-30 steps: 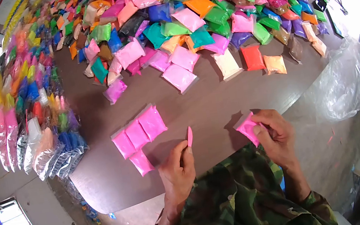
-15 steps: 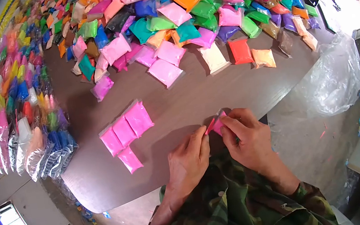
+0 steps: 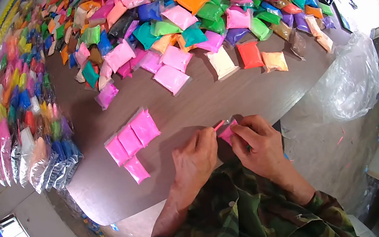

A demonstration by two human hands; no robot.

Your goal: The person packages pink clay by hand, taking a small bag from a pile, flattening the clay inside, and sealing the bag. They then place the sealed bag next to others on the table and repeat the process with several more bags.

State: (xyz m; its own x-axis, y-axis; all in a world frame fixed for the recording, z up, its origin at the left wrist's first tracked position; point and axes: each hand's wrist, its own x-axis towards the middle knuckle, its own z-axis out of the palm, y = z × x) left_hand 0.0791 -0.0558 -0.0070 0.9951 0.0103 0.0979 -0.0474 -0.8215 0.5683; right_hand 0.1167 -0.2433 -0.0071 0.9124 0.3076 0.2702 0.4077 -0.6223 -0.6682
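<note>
My hands meet at the near edge of the brown worktop [image 3: 225, 98], working on one small pink packet [image 3: 227, 132]. My right hand [image 3: 257, 145] has its grip clamped on the packet, thumb and fingers pinching it from the right. My left hand [image 3: 195, 159] presses in from the left, its grip closed on a thin pink stick [image 3: 219, 125] that pokes up at the packet's upper left corner, touching it. The packet is held just above the worktop's edge, between my two hands.

Left of the packet, well apart from it, four pink packets [image 3: 132, 142] lie flat: three side by side in a slanted row, one below them. Beyond the packet, across a bare stretch of wood, a heap of bags [image 3: 193, 15] in many colours covers the far worktop. Right of the packet, a clear plastic bag [image 3: 352, 79] hangs past the worktop's corner. Far left of the packet, long bundles of coloured bags [image 3: 28, 118] hang in clear sleeves. My camouflage sleeves [image 3: 243, 218] fill the foreground below my hands.
</note>
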